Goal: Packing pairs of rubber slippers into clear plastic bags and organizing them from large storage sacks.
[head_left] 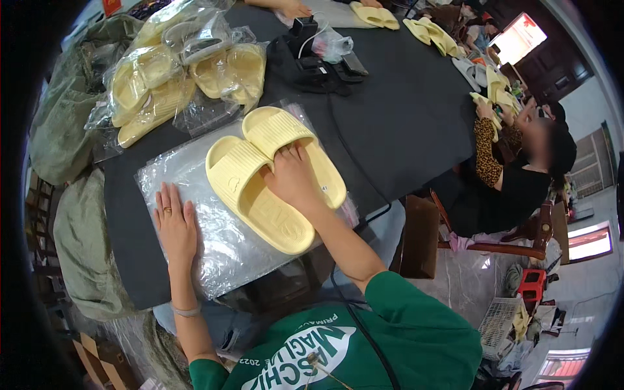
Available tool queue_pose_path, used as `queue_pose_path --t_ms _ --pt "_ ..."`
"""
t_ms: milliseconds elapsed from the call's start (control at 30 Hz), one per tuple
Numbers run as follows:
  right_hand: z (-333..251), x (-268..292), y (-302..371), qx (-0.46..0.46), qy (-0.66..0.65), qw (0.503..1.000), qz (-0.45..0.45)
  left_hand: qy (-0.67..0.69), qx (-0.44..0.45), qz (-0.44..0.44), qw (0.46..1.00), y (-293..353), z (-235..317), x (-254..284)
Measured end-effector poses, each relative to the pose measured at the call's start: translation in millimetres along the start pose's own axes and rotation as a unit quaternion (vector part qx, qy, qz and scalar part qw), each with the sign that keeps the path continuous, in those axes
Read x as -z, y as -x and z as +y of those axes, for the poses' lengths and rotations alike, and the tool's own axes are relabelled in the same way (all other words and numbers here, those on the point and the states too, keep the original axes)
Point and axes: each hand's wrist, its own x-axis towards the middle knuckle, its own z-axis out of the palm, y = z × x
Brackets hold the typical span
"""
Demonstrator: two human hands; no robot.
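A pair of pale yellow slide slippers lies side by side on a flat stack of clear plastic bags (214, 263), toes pointing away to the upper left. My right hand (296, 179) reaches between the left slipper (229, 179) and the right slipper (281, 133), its fingers closed around the inner sides of their straps. Some of those fingertips are hidden inside the straps. On the bags to the left rests my left hand (175, 227), palm down with fingers stretched out, holding nothing.
Bagged yellow slippers (153, 84) are heaped at the far left beside green sacks (84, 240). A black pouch-like thing (312, 68) and a cable (351, 153) lie on the dark table (416, 117). Co-workers (520, 169) handle slippers at right. A cardboard box (419, 240) stands right of me.
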Motion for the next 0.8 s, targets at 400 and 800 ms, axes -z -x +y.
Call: queue_pose_path --t_ms 400,800 --pt "-0.4 -3.5 -0.1 -0.007 -0.004 1.0 -0.007 -0.022 0.011 -0.005 1.0 1.6 4.4 3.4" --pt "-1.6 0.3 -0.2 0.002 -0.001 1.0 -0.009 -0.021 0.008 0.004 1.0 1.8 2.5 1.1"
